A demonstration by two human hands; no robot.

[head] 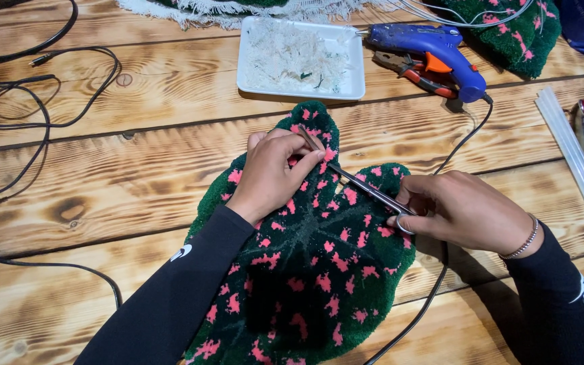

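Leaf-shaped tufted rug (309, 270), dark green w/ pink flecks, lies flat on the wooden tabletop (143, 169), centre-front, its lower part running off the near edge of view. Upper lobe points twd the far edge.

Left hand (272, 172) rests on the rug's upper-left part, fingers curled down & pressing the pile, fingertips touching the blade end of the scissors (356, 181). Right hand (464, 209) sits at the rug's right edge, fingers clenched round the scissor handles, thumb thru a ring. Blades lie diagonally across the rug surface, tips up by the left fingertips; can't tell if blades are parted. Beaded bracelet (523, 240) on right wrist; both arms in black sleeves.

Just beyond the rug's top lobe, twd the far edge: white tray (299, 88) holding pale yarn trimmings w/ a few green bits. Right of tray, touching its corner: blue glue gun (434, 51) w/ orange trigger, lying over red-handled pliers (417, 74); its grey cord (441, 270) runs down past the rug's right side to the near edge. Clear glue sticks (572, 155) near the right edge, beside a metal dish (582, 142) of tools. Black cables (42, 101) looped at the far-left corner & along the left edge. More green-pink tufted pieces (515, 34) at the far edge, far-right.
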